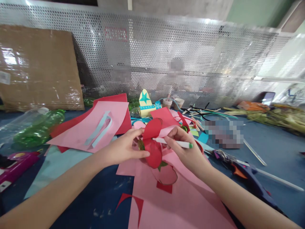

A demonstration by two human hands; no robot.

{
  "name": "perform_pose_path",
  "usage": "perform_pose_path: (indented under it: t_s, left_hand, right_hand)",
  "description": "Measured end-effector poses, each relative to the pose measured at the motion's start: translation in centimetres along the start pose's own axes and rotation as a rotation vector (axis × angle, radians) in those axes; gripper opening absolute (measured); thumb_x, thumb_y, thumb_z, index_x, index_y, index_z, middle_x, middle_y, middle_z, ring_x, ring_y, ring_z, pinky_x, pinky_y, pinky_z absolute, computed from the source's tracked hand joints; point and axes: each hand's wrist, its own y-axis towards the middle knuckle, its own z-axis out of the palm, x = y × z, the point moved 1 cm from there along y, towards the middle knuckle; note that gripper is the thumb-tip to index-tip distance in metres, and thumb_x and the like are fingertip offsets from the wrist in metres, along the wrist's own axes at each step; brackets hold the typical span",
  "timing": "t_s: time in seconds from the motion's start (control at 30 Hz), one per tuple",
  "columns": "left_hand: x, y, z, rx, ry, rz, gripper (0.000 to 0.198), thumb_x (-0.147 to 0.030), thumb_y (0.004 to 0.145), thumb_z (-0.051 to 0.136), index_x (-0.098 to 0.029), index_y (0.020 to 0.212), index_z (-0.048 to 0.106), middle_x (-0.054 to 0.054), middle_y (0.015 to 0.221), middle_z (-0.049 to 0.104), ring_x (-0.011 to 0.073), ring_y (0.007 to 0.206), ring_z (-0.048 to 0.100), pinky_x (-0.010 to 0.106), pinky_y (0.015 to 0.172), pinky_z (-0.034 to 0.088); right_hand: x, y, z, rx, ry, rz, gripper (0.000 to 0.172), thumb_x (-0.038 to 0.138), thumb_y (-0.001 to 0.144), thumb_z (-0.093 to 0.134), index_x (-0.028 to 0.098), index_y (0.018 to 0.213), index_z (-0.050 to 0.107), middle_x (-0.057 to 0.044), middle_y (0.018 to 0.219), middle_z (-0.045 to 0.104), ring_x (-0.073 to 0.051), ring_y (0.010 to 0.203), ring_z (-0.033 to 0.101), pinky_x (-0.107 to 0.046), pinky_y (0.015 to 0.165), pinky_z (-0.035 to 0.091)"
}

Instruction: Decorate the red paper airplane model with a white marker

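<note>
My right hand [182, 143] grips a white marker [173, 142] with a green end. The marker's tip points left and meets the red paper cutout [153, 152], which has rounded petal-like lobes. My left hand [127, 144] pinches that cutout from the left, thumb in front and fingers partly hidden behind it. Green shows at the cutout's left edge and below it, where a pink rounded piece [166, 174] lies or hangs. Beneath both hands spreads a large pink paper sheet [166, 206], with a red paper scrap [132, 202] at its left edge.
Pink paper [95, 117] with pale blue strips lies at left over red sheets. A green plastic bottle [35, 132] and a purple tool [19, 165] are farther left. At right rests a dark blue glue gun [250, 179]. A perforated metal panel [152, 47] stands behind, with cardboard [40, 66].
</note>
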Motion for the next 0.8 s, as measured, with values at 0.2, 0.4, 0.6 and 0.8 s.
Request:
perform_pose_path:
  t_s: [0.2,0.4,0.6,0.8]
  left_hand:
    - [-0.06,0.00,0.03,0.011,-0.011,-0.017,0.051,-0.043,0.070,0.068,-0.022,0.113,0.053,0.005,0.105,0.057,0.0227,0.093,0.057,0.035,0.081,0.048]
    - [-0.12,0.00,0.02,0.006,-0.017,-0.010,0.046,-0.043,0.069,0.069,-0.022,0.108,0.056,0.005,0.105,0.057,0.0226,0.093,0.058,0.035,0.081,0.048]
    - [-0.09,0.01,0.00,-0.011,-0.001,-0.002,0.046,-0.043,0.068,0.069,-0.023,0.108,0.057,0.005,0.106,0.058,0.0225,0.092,0.059,0.035,0.080,0.049]
    - [0.00,-0.01,0.05,-0.002,-0.008,-0.014,0.053,-0.044,0.069,0.069,-0.022,0.115,0.054,0.006,0.107,0.058,0.0226,0.093,0.058,0.035,0.081,0.049]
  right_hand:
    - [0.08,-0.02,0.03,0.011,0.004,0.002,0.021,0.028,0.082,0.057,0.021,0.068,0.043,0.004,0.063,0.045,-0.011,0.058,0.042,-0.025,0.056,0.035]
    - [0.21,-0.09,-0.01,-0.004,-0.032,0.007,0.022,0.028,0.082,0.057,0.021,0.067,0.043,0.004,0.063,0.044,-0.010,0.057,0.041,-0.025,0.055,0.034]
    - [0.29,-0.20,0.01,-0.008,-0.031,0.004,0.022,0.027,0.082,0.057,0.021,0.067,0.042,0.004,0.062,0.042,-0.010,0.055,0.039,-0.024,0.052,0.032]
    - [0.24,-0.18,-0.07,-0.018,-0.051,0.011,0.020,0.025,0.081,0.057,0.021,0.067,0.042,0.004,0.062,0.043,-0.011,0.058,0.039,-0.025,0.055,0.034]
